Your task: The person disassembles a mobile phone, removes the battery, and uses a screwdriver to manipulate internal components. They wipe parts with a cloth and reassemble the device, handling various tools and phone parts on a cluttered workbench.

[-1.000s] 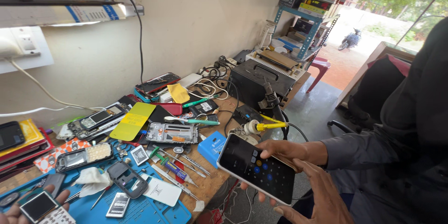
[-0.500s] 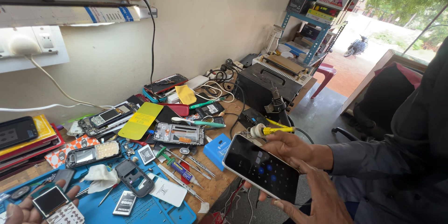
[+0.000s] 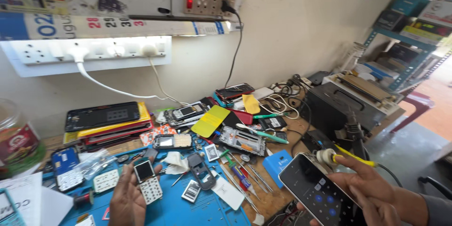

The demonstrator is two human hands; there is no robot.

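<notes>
My left hand (image 3: 125, 202) is at the bottom edge, over the blue work mat (image 3: 179, 209). It holds a small white keypad phone (image 3: 147, 183) with a dark screen, face up. My right hand is not in view. At the lower right, another person's hands (image 3: 372, 193) hold a black smartphone (image 3: 318, 190) with round icons lit on its screen. Those hands also hold a yellow-handled tool (image 3: 351, 155) with a white tip.
The wooden bench is littered with phone bodies, boards, a yellow panel (image 3: 210, 121), screwdrivers (image 3: 240, 172) and tweezers. A stack of phones (image 3: 103, 120) lies at the back left, and a black box unit (image 3: 341, 108) stands at the right. Power strips (image 3: 89, 54) with cables line the wall.
The view has swung left and closer to the bench. My left hand with the keypad phone has come further up onto the mat. The other person's smartphone stays at the lower right.
</notes>
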